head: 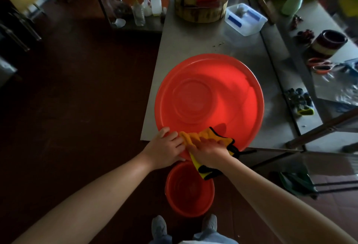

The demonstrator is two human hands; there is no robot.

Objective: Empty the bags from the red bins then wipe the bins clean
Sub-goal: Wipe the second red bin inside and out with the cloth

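Steel table (pixel 193 40): flat, dull grey sheet metal, lightly smeared. A second steel surface adjoins it on the right.

Red basin (pixel 209 81): wide, round, shallow, smooth glossy plastic with moulded rings in its base. It sits on the table's near end, its near rim overhanging the edge.

Red bucket (pixel 189 191): smaller, deeper, the same plastic. It stands on the dark floor below the basin's overhang, just ahead of the person's feet.

Chopping block (pixel 201 11): thick round wood at the table's far end, with a clear plastic box (pixel 246 19) beside it.

Cloth (pixel 193 137): yellow, fleecy, black-edged, draped over the basin's near rim with one end hanging toward the bucket.

Left hand (pixel 166 147): fingers curled over the basin's near rim, gripping it, touching the cloth.

Right hand (pixel 211 151): laid on the cloth, fingers nearly straight, pressing it to the rim.

Scissors (pixel 319 65): orange-handled, on the right surface, well apart from the basin.
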